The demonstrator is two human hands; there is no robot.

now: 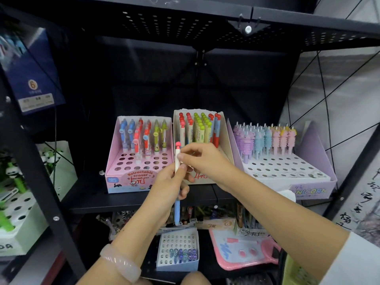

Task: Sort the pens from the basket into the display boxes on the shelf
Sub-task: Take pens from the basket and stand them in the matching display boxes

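The pink box [131,179] says "Retractable eraser" on its front, with a small blue "Lopoo" tag and red handwriting over it. The cream box [202,175] has a red handwritten 4. The purple box [308,191] says "UNICORN". The blue card [34,79] shows a gold 6. A lower label [251,233] shows a 2.

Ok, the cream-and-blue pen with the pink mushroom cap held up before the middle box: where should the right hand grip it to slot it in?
Pinch the cream upper barrel just under the pink cap, coming from the right; the left hand already grips the middle, and the pen stands upright.
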